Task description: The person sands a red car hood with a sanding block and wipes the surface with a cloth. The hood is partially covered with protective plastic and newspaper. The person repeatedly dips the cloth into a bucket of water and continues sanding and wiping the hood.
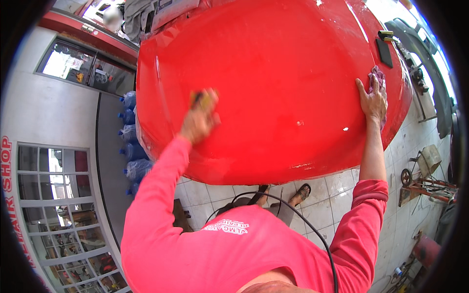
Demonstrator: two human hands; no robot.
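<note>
A large glossy red car hood (264,83) spreads out in front of me, with small pale chips and scuffs near its front edge. On its left part, my left hand (200,123) is closed around a small yellow-and-dark block (204,100), which looks like a sanding block; motion blurs both. My right hand (374,103) rests on the right side of the hood over a bunched purple cloth (377,78). The thumb of that hand sticks out to the left, and the cloth shows past the fingers and along the wrist.
Beyond my right hand, a flat black pad (384,52) and a small yellow-and-black piece (386,35) lie on the hood. Blue water jugs (133,151) line the left wall. A black cable (312,227) crosses my body. Right, a wheeled metal frame (420,188) stands on the tiles.
</note>
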